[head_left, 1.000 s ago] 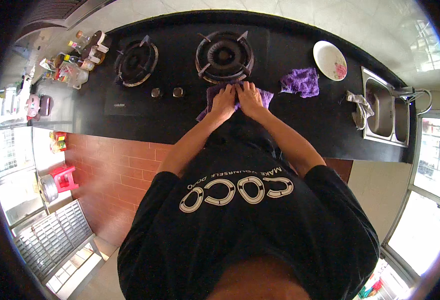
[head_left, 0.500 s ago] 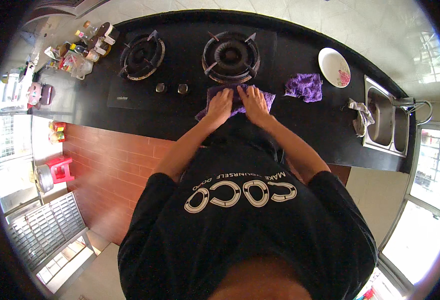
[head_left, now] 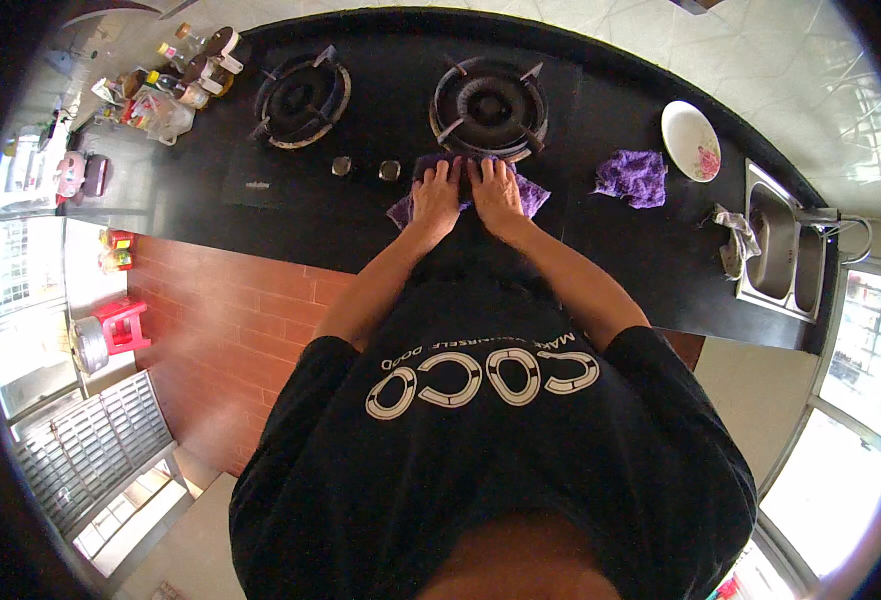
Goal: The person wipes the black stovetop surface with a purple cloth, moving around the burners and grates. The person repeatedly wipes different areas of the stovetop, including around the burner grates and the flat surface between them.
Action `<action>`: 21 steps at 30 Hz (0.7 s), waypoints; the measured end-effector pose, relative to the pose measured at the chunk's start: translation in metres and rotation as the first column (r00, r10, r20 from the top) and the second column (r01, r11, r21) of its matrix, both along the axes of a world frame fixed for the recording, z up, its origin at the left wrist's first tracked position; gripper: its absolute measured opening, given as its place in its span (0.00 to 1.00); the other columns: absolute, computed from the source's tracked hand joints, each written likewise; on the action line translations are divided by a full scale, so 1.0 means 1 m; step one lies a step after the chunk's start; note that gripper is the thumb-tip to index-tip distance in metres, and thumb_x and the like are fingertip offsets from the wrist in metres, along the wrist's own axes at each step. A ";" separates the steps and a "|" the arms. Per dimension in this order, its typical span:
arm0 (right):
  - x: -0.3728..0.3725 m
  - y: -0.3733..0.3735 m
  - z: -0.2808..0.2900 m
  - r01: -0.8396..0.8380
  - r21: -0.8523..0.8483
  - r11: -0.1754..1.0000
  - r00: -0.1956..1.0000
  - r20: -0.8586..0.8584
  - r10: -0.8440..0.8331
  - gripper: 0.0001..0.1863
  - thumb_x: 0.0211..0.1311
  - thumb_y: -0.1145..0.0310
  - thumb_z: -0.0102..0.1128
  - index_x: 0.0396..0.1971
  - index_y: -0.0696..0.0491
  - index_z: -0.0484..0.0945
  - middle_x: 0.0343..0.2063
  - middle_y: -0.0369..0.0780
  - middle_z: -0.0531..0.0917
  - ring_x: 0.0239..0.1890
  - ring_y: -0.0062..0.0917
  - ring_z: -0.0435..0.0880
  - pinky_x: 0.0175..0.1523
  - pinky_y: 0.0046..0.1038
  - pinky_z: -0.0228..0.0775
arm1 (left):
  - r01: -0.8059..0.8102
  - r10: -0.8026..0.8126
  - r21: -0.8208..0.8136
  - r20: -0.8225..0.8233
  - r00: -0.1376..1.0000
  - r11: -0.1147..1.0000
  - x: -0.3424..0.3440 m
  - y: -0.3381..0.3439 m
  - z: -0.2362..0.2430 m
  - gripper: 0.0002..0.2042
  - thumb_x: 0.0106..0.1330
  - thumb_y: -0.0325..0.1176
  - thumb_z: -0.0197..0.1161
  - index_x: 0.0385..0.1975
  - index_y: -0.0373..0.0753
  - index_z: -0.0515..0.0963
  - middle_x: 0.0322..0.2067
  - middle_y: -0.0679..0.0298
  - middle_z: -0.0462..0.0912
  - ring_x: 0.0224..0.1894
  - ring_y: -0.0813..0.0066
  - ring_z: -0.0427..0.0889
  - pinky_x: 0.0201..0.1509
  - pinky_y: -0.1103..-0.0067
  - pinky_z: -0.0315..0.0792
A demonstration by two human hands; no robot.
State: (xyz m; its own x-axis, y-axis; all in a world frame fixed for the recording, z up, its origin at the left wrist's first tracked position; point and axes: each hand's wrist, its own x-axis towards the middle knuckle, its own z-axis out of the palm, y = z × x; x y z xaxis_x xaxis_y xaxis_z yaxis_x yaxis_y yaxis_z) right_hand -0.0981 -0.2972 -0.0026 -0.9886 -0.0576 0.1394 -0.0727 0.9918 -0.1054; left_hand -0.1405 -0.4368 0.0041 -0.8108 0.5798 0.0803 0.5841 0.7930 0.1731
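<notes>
A purple cloth (head_left: 533, 196) lies on the black counter in front of the right-hand burner, with both my hands on it. My left hand (head_left: 436, 197) grips its left part, fingers bent over the far side. Close beside it, my right hand (head_left: 497, 193) grips the right part in the same way. The fingertips point toward the burner, and the cloth's corners stick out past both hands. What lies under the palms is hidden. A second purple cloth (head_left: 631, 179) rests crumpled on the counter to the right.
Two gas burners, left (head_left: 302, 98) and right (head_left: 488, 105), sit behind the knobs (head_left: 389, 170). At right are a white flowered plate (head_left: 688, 138), a greyish rag (head_left: 735, 242) and a steel double sink (head_left: 772, 235). Bottles (head_left: 182, 88) crowd the far left; a red stool (head_left: 123, 325) stands below.
Both hands have shifted slightly, staying on the cloth; its right part extends less far beyond my right hand. The whole view has moved a little, so the counter things appear further right.
</notes>
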 end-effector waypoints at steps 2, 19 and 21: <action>-0.004 -0.002 0.001 0.039 -0.015 0.999 0.998 0.055 -0.038 0.26 0.59 0.71 0.50 0.60 0.55 0.68 0.45 0.46 0.71 0.50 0.40 0.71 0.54 0.36 0.67 | -0.016 0.016 -0.004 0.004 1.000 1.000 -0.003 0.002 0.000 0.29 0.59 0.29 0.56 0.65 0.40 0.62 0.48 0.59 0.69 0.48 0.58 0.73 0.46 0.63 0.70; 0.010 0.007 0.015 0.136 -0.171 0.976 0.972 0.214 -0.098 0.44 0.41 0.77 0.65 0.65 0.50 0.60 0.51 0.50 0.67 0.52 0.47 0.69 0.55 0.41 0.70 | -0.089 0.073 0.144 0.114 0.991 0.986 0.003 0.023 0.005 0.31 0.51 0.23 0.60 0.60 0.37 0.66 0.47 0.59 0.73 0.49 0.58 0.74 0.48 0.66 0.69; 0.019 0.014 0.019 0.152 -0.113 0.982 0.958 0.260 -0.119 0.37 0.50 0.74 0.60 0.64 0.50 0.62 0.52 0.49 0.67 0.53 0.44 0.69 0.57 0.39 0.68 | -0.048 0.030 0.130 0.138 0.990 0.990 0.010 0.031 0.005 0.33 0.51 0.24 0.62 0.62 0.38 0.66 0.47 0.60 0.72 0.49 0.59 0.73 0.48 0.66 0.69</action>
